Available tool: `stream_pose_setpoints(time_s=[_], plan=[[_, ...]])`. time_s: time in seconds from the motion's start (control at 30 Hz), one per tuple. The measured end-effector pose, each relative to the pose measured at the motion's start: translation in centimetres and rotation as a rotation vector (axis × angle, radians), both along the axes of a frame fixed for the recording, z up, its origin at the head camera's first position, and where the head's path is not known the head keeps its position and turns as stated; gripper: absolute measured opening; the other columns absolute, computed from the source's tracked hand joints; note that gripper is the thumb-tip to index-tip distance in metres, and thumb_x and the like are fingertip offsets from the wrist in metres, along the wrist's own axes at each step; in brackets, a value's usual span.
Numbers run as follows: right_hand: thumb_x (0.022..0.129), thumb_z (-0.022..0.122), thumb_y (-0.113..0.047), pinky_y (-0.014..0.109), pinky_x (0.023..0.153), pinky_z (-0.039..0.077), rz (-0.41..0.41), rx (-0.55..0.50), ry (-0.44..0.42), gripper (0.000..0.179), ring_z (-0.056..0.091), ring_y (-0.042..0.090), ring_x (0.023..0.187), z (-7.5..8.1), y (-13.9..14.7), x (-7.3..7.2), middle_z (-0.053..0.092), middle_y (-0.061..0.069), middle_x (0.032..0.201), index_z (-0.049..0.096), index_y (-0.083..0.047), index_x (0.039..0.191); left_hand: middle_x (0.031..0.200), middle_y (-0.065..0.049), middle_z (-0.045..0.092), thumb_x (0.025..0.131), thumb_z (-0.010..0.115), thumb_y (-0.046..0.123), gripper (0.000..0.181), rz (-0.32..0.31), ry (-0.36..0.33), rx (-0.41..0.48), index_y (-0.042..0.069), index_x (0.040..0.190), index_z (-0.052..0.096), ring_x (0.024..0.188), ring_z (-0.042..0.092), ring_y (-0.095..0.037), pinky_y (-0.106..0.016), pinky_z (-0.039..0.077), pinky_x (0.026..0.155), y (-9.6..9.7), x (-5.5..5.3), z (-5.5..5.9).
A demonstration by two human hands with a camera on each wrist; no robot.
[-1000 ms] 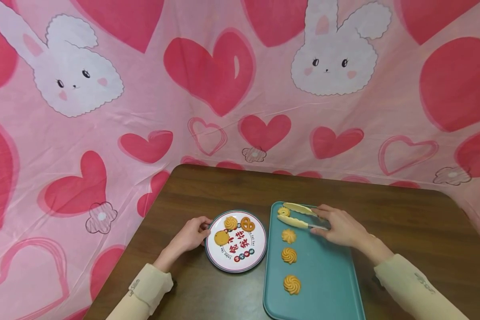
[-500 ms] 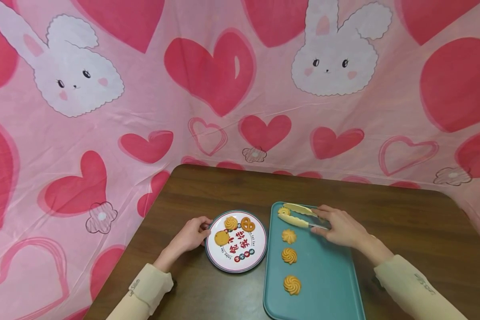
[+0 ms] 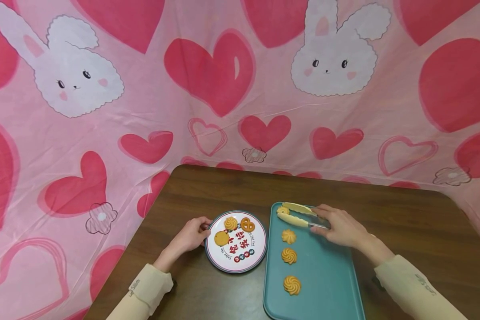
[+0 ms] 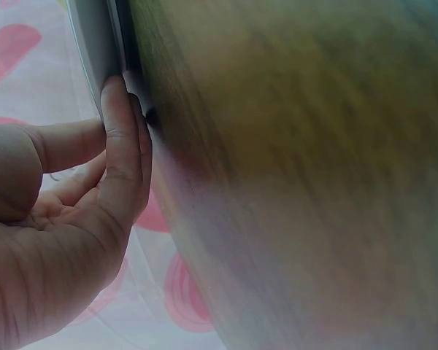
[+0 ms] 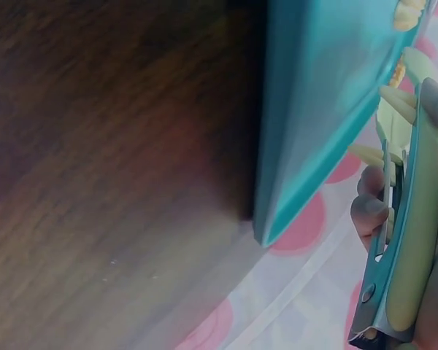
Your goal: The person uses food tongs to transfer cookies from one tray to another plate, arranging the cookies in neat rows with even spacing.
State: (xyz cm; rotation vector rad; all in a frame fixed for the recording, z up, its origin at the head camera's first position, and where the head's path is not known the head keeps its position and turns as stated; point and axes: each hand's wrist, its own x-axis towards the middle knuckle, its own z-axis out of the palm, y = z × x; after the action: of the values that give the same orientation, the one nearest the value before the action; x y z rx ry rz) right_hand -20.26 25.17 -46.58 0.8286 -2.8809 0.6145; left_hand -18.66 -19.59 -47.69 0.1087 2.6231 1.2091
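My left hand (image 3: 192, 233) pinches the left rim of a round white plate (image 3: 246, 262), thumb on one side and fingers on the other in the left wrist view. A swirl cookie (image 3: 230, 223), a pretzel (image 3: 247, 224) and a flat round cookie (image 3: 222, 238) lie on that plate. My right hand (image 3: 340, 226) grips pale yellow tongs (image 3: 294, 220) over the far end of a teal tray (image 3: 324, 275). Between the tong tips sits a swirl cookie (image 3: 282, 210), partly covered by the nearer tip. The tongs' handle (image 5: 412, 248) runs along my palm in the right wrist view.
Three more swirl cookies, the nearest one (image 3: 292, 285) included, form a line down the tray's left side. Plate and tray stand almost edge to edge on a brown wooden table (image 3: 208, 186). A pink cloth (image 3: 240, 98) with hearts and rabbits hangs behind.
The tong tips have closed in slightly around the far cookie, which has shifted a little to the left. My left hand and the plate stay where they were.
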Motion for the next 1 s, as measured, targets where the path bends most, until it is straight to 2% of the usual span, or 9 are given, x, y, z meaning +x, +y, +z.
stream_pose_setpoints(time_s=[0.27, 0.6, 0.8, 0.9, 1.0], plan=[[0.085, 0.080, -0.031, 0.045, 0.080, 0.059, 0.061, -0.014, 0.038, 0.058, 0.066, 0.019, 0.090, 1.1, -1.0, 0.2, 0.065, 0.007, 0.121, 0.062, -0.003, 0.132, 0.090, -0.008, 0.059, 0.093, 0.065, -0.002, 0.026, -0.005, -0.003, -0.012, -0.005, 0.119, 0.063, 0.070, 0.058, -0.017, -0.030, 0.057, 0.057, -0.1, -0.1, -0.1], [0.084, 0.081, -0.030, 0.039, 0.079, 0.059, 0.145, -0.004, 0.064, 0.061, 0.067, 0.015, 0.086, 2.5, -3.6, 0.8, 0.063, 0.006, 0.125, 0.061, -0.003, 0.134, 0.091, -0.009, 0.059, 0.093, 0.065, -0.002, 0.027, -0.005, -0.013, -0.010, -0.004, 0.120, 0.063, 0.071, 0.058, -0.018, -0.030, 0.058, 0.058, -0.2, -0.2, -0.2], [0.084, 0.080, -0.033, 0.044, 0.084, 0.058, 0.170, 0.034, 0.074, 0.062, 0.068, 0.021, 0.097, 3.0, -5.5, 1.3, 0.062, 0.010, 0.130, 0.061, -0.005, 0.136, 0.091, -0.008, 0.059, 0.094, 0.065, -0.002, 0.027, -0.001, -0.017, -0.006, -0.004, 0.120, 0.063, 0.071, 0.058, -0.017, -0.030, 0.057, 0.058, -0.1, -0.1, -0.1], [0.085, 0.079, -0.035, 0.041, 0.081, 0.059, 0.184, 0.043, 0.051, 0.062, 0.067, 0.011, 0.087, 3.2, -6.4, 1.5, 0.061, 0.008, 0.130, 0.060, -0.006, 0.136, 0.091, -0.008, 0.059, 0.094, 0.065, -0.002, 0.027, -0.002, -0.016, -0.008, -0.004, 0.120, 0.063, 0.070, 0.058, -0.017, -0.030, 0.058, 0.058, -0.1, -0.1, -0.1], [0.085, 0.079, -0.037, 0.037, 0.076, 0.059, 0.195, 0.042, 0.017, 0.062, 0.059, -0.002, 0.072, 3.3, -7.2, 1.7, 0.061, 0.005, 0.131, 0.060, -0.008, 0.137, 0.091, -0.009, 0.059, 0.094, 0.065, -0.003, 0.027, -0.003, -0.011, -0.008, -0.004, 0.121, 0.063, 0.070, 0.058, -0.017, -0.030, 0.058, 0.058, -0.1, 0.0, -0.1]])
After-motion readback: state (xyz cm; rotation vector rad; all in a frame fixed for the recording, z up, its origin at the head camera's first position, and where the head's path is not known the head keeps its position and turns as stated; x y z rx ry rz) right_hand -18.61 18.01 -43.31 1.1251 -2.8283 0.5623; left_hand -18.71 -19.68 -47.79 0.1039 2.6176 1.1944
